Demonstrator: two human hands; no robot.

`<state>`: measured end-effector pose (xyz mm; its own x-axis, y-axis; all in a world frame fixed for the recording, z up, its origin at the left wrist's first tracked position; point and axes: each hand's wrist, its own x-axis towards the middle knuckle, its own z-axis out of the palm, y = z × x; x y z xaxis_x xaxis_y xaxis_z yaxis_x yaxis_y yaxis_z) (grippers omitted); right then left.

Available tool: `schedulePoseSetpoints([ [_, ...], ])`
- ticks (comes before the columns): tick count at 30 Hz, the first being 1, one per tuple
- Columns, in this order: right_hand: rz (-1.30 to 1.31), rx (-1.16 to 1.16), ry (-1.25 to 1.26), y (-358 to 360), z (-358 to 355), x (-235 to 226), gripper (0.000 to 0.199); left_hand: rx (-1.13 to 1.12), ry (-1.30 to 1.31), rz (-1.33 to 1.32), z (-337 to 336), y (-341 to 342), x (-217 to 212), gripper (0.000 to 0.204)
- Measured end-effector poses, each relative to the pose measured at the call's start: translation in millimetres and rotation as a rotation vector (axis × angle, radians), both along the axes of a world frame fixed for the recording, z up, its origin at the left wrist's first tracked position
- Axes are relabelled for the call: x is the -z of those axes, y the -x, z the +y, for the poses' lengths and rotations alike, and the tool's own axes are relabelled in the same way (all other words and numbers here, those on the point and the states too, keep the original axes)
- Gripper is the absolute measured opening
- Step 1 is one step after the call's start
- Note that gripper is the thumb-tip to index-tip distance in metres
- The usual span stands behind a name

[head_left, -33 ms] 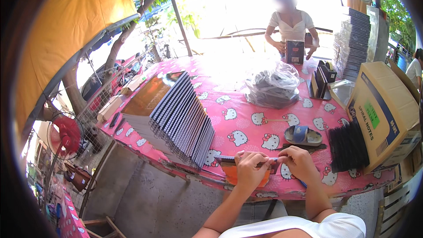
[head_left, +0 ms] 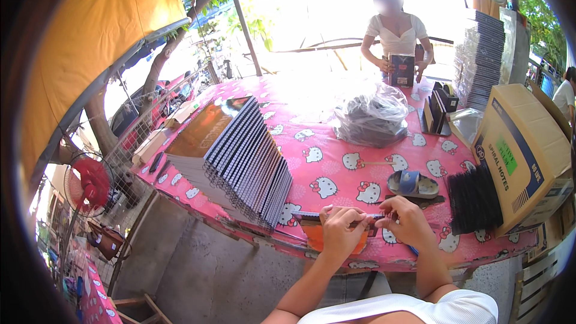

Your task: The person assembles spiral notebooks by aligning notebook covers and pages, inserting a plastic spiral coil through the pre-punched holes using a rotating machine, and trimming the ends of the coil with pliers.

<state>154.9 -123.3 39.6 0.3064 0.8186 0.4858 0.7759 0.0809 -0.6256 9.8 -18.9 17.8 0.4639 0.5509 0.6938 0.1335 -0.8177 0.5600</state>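
At the near table edge, a notebook (head_left: 314, 235) with an orange, shiny cover lies with its long edge away from me. My left hand (head_left: 343, 231) grips it along that far edge, fingers over the top and thumb underneath. Just to the right, my right hand (head_left: 409, 223) is curled in a pinch by the notebook's right end; what lies between its fingertips is too small to make out. Left of my hands stands a tall, leaning stack of spiral notebooks (head_left: 243, 165), their bound edges toward me.
Beyond my right hand lies a blue-grey slipper (head_left: 413, 184). Black plastic coils (head_left: 474, 201) are heaped beside a large cardboard box (head_left: 523, 156). A filled plastic bag (head_left: 372, 117) sits mid-table. Across the table (head_left: 312, 129), a person (head_left: 396, 39) holds a dark upright notebook (head_left: 402, 71).
My right hand's fingers have lifted slightly and curled differently at the notebook's right end. My left hand stays put. The person opposite has shifted the dark notebook slightly.
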Motion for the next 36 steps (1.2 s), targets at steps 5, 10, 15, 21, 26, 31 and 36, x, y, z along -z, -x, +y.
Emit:
schedulePoseSetpoints([
  [5, 0.011, 0.055, -0.006, 8, -1, -1, 0.011, -0.019, 0.017, -0.009, -1, -1, 3, 0.015],
  [10, -0.018, 0.062, -0.039, 7, 6, -2, 0.012, -0.033, 0.015, -0.017, -1, -2, 2, 0.013],
  [15, 0.002, 0.056, -0.035, 8, 4, 0, 0.012, -0.001, 0.031, -0.016, 1, -1, 6, 0.01],
  [21, -0.005, 0.067, -0.033, 12, 7, -1, 0.011, 0.001, 0.015, -0.032, 3, 1, 7, 0.008],
  [26, -0.044, 0.083, -0.06, 10, 7, -2, 0.013, 0.008, 0.007, -0.018, 3, -1, 6, 0.008],
  [31, 0.021, 0.045, -0.006, 4, 2, -9, 0.013, -0.026, -0.025, -0.015, 2, -9, 7, 0.011],
  [36, 0.041, -0.007, -0.066, 4, 12, 8, 0.012, -0.047, -0.021, 0.008, 1, 1, -2, 0.01],
])
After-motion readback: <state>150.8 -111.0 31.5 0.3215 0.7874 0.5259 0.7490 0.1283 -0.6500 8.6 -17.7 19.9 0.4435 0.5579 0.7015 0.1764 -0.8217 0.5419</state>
